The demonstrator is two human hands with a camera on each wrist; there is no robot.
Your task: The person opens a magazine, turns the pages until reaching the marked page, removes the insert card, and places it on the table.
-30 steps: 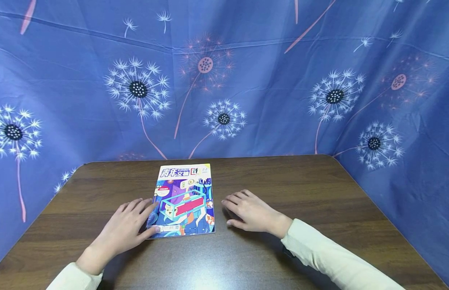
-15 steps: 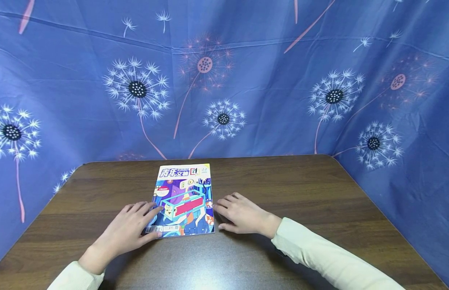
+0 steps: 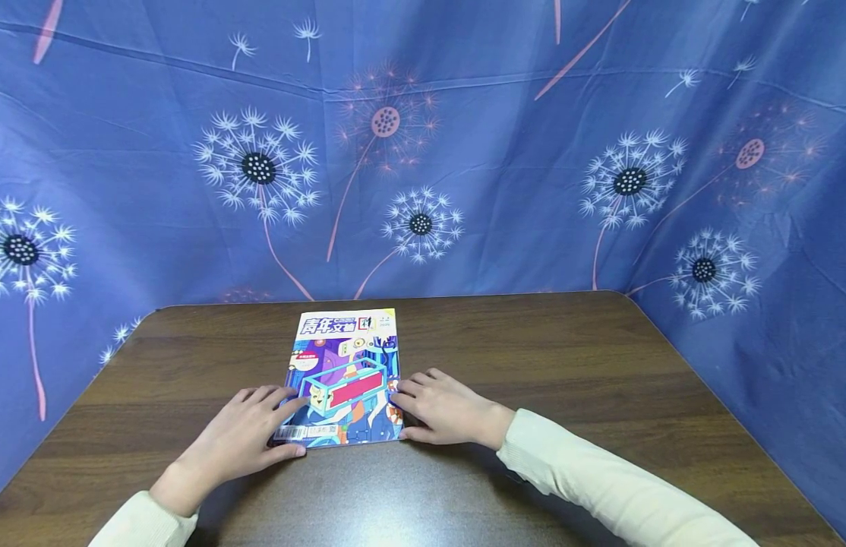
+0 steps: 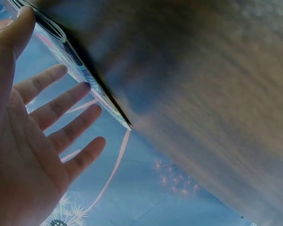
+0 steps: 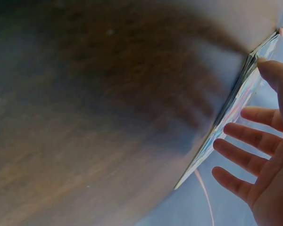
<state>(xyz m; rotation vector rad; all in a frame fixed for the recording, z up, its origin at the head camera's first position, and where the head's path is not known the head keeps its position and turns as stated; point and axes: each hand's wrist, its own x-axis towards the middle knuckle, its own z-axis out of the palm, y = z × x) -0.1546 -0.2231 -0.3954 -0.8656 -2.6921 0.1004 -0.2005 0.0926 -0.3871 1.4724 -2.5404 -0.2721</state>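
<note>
The left hand (image 3: pixel 240 433) lies at the left edge of the magazine (image 3: pixel 355 387), fingers apart and loosely extended, with the thumb at the near left corner. The right hand (image 3: pixel 450 410) lies opposite at the right edge, also with the fingers apart, its thumb at the near right corner. Neither hand is wrapped around the magazine. In the head view, the fingertips of both hands overlap the cover; whether every finger bears on it cannot be told.

The magazine lies flat, left of the middle of the table (image 3: pixel 566 365), between the hands. The large title (image 3: pixel 337 325) runs along its far edge. A barcode (image 3: pixel 291 432) is printed at its near left corner.

Pale sleeves (image 3: pixel 601 479) cover both forearms, which extend toward the near side. The table has a dark wood-grain top, with a bright reflection (image 3: pixel 382 524) at the near side. Beyond the far edge hangs a blue cloth (image 3: pixel 491 152), printed with white and pink dandelions (image 3: pixel 259 169).
</note>
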